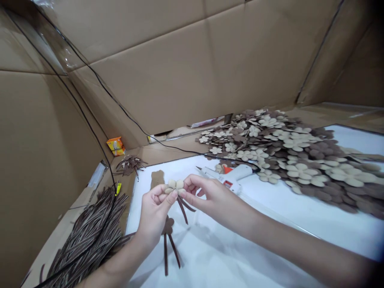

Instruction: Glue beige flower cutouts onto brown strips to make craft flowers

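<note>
Between my two hands is a beige fabric flower (176, 185) with dark brown strips (183, 209) hanging below it. My left hand (154, 212) pinches its left petals between thumb and fingers. On the other side, my right hand (202, 192) grips the right petals the same way. Under my left hand a dark brown flower (168, 226) with two strips lies on the white board (216, 256). A small brown cardboard piece (157, 178) rests just behind my left fingers. The white glue gun (231, 178) with an orange part lies beyond my right wrist.
A large heap of beige and brown flowers (300, 160) covers the back right. Many dark strips (90, 236) are piled at the left. A small brown pile (130, 165) and an orange-yellow box (116, 146) sit at the back left. A black cord (120, 105) crosses before cardboard walls (180, 80).
</note>
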The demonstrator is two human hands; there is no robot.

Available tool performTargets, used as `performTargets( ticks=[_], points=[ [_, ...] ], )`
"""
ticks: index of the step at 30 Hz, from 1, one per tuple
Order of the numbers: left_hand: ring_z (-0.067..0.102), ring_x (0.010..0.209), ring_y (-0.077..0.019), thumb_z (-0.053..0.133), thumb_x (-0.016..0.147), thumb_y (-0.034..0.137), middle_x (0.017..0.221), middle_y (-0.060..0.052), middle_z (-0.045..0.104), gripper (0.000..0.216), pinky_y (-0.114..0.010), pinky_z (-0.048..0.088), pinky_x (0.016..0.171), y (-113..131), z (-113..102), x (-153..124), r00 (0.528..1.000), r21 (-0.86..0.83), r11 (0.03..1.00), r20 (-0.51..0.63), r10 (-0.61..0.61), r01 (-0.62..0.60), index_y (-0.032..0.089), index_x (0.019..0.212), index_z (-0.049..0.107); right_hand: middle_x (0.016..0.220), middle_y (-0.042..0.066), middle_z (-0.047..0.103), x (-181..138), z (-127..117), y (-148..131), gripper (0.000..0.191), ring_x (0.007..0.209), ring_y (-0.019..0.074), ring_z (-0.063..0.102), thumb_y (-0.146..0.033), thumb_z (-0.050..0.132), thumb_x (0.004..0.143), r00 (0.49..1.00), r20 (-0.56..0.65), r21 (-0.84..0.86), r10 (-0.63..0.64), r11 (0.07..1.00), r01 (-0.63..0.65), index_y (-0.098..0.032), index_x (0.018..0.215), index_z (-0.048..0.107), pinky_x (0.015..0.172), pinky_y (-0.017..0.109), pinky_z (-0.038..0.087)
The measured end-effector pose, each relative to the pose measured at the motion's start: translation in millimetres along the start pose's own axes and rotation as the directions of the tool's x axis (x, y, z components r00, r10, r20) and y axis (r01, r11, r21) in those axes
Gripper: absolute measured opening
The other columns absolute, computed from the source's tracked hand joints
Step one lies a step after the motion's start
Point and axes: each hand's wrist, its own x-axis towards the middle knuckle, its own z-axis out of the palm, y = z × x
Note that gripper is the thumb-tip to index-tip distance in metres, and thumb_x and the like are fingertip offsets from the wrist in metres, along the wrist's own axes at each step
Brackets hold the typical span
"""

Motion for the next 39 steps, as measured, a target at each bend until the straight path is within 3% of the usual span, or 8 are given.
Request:
performTargets(
  ticks=[11, 15, 21, 28, 33, 39],
  points=[
    [0.060, 0.072, -0.0114, 0.068, 0.071, 0.027, 0.068, -0.001, 0.063, 0.017, -0.022, 0.045, 0.074, 2, 1, 2, 0.998, -0.095, 0.995, 0.062, -0.013, 0.019, 0.013, 0.073, 0.058, 0.074, -0.003, 0.061, 1, -1, 5, 0.013, 0.070, 0.0130, 0.056, -0.031, 0.048, 0.083, 0.999, -0.031, -0.007, -0.008, 1.000, 0.008, -0.021, 0.077, 0.054, 0.063, 0.025, 0.040],
    [0.058, 0.073, -0.0099, 0.067, 0.073, 0.026, 0.071, 0.000, 0.062, 0.016, -0.021, 0.045, 0.074, 4, -1, 3, 0.995, -0.106, 0.994, 0.099, -0.030, 0.041, 0.013, 0.071, 0.057, 0.073, -0.002, 0.061, 1, -3, 4, 0.014, 0.070, 0.0132, 0.056, -0.031, 0.048, 0.083, 0.999, -0.045, -0.003, -0.014, 1.000, 0.014, -0.020, 0.076, 0.054, 0.063, 0.025, 0.039],
    [0.058, 0.079, -0.0126, 0.062, 0.078, 0.029, 0.078, -0.003, 0.064, 0.016, -0.022, 0.044, 0.075, 1, -3, 0, 0.990, -0.061, 0.998, 0.142, -0.020, 0.029, 0.014, 0.078, 0.058, 0.071, -0.003, 0.060, 2, -3, 5, 0.014, 0.067, 0.0124, 0.055, -0.031, 0.049, 0.082, 1.000, -0.029, 0.052, 0.006, 0.999, -0.005, -0.020, 0.075, 0.053, 0.061, 0.025, 0.039],
    [0.058, 0.078, -0.0130, 0.056, 0.081, 0.037, 0.083, -0.003, 0.064, 0.022, -0.023, 0.045, 0.074, 14, -10, 8, 0.992, 0.095, 0.991, 0.094, 0.086, -0.094, 0.016, 0.088, 0.061, 0.074, -0.002, 0.062, 3, -6, 5, 0.015, 0.070, 0.0136, 0.056, -0.033, 0.048, 0.082, 0.999, -0.012, 0.011, 0.030, 1.000, -0.029, -0.021, 0.076, 0.054, 0.063, 0.026, 0.040],
    [0.056, 0.071, -0.0110, 0.069, 0.070, 0.028, 0.072, -0.001, 0.062, 0.016, -0.019, 0.045, 0.068, 33, -13, 12, 0.967, 0.237, 0.969, 0.256, 0.006, -0.069, 0.013, 0.072, 0.063, 0.074, -0.001, 0.065, 0, -9, -2, 0.011, 0.068, 0.0150, 0.057, -0.031, 0.049, 0.079, 0.997, 0.019, -0.092, 0.073, 0.993, -0.071, -0.021, 0.076, 0.056, 0.061, 0.026, 0.040],
    [0.056, 0.071, -0.0106, 0.067, 0.073, 0.027, 0.073, -0.001, 0.061, 0.015, -0.020, 0.046, 0.069, 34, -17, 12, 0.933, 0.115, 0.993, 0.358, -0.046, 0.005, 0.013, 0.074, 0.064, 0.073, -0.001, 0.065, -4, -11, -11, 0.010, 0.068, 0.0143, 0.057, -0.028, 0.050, 0.078, 0.997, 0.060, -0.083, 0.049, 0.996, -0.044, -0.022, 0.078, 0.057, 0.060, 0.025, 0.042]
  ],
)
